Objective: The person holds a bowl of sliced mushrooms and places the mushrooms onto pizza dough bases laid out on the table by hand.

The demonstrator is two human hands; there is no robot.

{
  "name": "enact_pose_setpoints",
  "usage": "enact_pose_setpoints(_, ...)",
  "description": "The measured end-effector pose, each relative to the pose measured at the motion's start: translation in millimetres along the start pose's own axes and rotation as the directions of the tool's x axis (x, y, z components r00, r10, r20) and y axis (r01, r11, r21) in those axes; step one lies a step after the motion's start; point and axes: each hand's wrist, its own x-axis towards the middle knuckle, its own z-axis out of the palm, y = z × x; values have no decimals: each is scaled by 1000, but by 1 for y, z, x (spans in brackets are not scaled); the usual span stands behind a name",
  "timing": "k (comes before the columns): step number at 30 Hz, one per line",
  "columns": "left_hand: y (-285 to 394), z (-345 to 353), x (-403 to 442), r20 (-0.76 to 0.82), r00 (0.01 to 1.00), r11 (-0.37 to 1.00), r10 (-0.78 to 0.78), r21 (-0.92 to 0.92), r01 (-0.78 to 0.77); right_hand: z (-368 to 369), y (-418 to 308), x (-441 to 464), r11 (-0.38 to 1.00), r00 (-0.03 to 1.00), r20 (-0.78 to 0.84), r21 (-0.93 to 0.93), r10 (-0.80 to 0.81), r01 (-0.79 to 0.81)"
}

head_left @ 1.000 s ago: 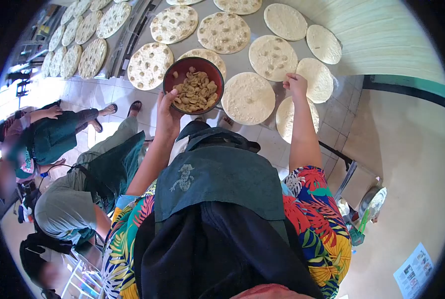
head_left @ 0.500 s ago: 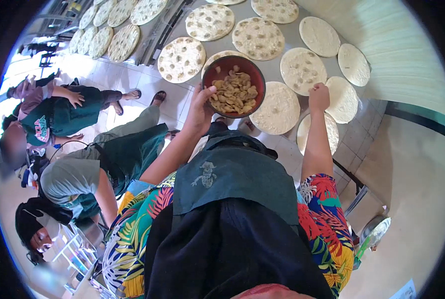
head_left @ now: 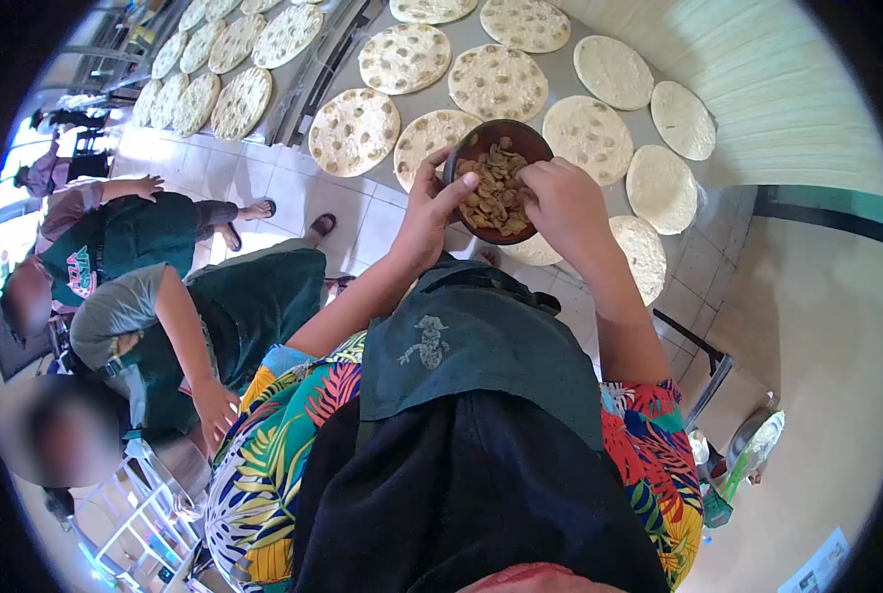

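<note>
My left hand [head_left: 430, 212] grips the side of a dark bowl with a reddish inside [head_left: 481, 138], its thumb over the rim. Pale brown slices that look like mushroom [head_left: 493, 188] fill the bowl. The fingers of my right hand [head_left: 565, 203] are curled down among the slices at the bowl's right side; their tips are partly hidden. Beyond the bowl, flat dough rounds lie on a grey table. One dough round [head_left: 588, 138] carries several slices, while a plain dough round [head_left: 661, 188] is to its right. Another dough round [head_left: 530, 251] is mostly covered by the bowl and my hand.
More dotted dough rounds [head_left: 354, 131] lie at the table's left, and a second table [head_left: 283, 84] holds others. Two people in green aprons [head_left: 130, 247] are at the left, beside a white rack [head_left: 145, 504]. A pale wall panel [head_left: 788, 99] borders the table's right.
My right hand has moved from a dough round at the right back into the bowl. The bowl has shifted rightward and tilted. At the left, a co-worker's arm has moved.
</note>
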Motion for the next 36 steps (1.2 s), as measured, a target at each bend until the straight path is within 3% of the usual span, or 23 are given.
enact_pose_setpoints(1,-2,1,0,-4,1000,998,-5,61,5,0,-3,-2,998,997,74,-69,18,-13)
enact_pose_setpoints(7,-11,6,-1,87,993,997,79,12,-80,20,-10,-16,961,998,55,-276,12,3)
enact_pose_setpoints(14,-4,1,-13,109,994,997,-19,-66,27,17,-21,-19,972,999,-39,-231,19,-28)
enact_pose_setpoints(17,-5,-3,-12,145,989,995,11,-104,4,12,-24,-18,994,988,-151,-105,0,-16)
enact_pose_setpoints(19,-4,-6,-12,185,982,986,22,-169,10,-3,-30,-16,964,987,-28,222,155,-145)
enact_pose_setpoints(20,-3,-7,-13,185,982,985,25,-170,7,-5,-30,-16,965,988,-29,220,153,-143)
enact_pose_setpoints(22,-2,-10,-16,210,976,983,57,-183,-18,-8,-31,-14,858,987,-31,500,155,-119)
enact_pose_setpoints(23,-3,-12,-16,211,976,983,62,-184,-22,-7,-31,-14,859,988,-33,498,151,-115)
enact_pose_setpoints(25,-3,-17,-15,214,976,983,43,-182,-3,-5,-32,-13,667,967,15,721,256,-187)
enact_pose_setpoints(28,-2,-19,-15,238,970,979,43,-205,7,-11,-39,-10,608,956,-30,777,292,-162)
enact_pose_setpoints(29,-4,-19,-16,246,968,979,49,-203,2,-16,-40,-11,612,955,-40,775,293,-155)
enact_pose_setpoints(31,-6,-18,-15,292,956,967,-23,-235,95,-28,-42,-10,800,976,-75,587,204,-122)
enact_pose_setpoints(33,-8,-12,-13,308,951,975,11,-216,59,-32,-42,-10,793,975,-73,596,210,-127)
enact_pose_setpoints(36,-11,-4,-11,316,948,980,-36,-177,96,-33,-39,-13,886,988,-115,463,99,-35)
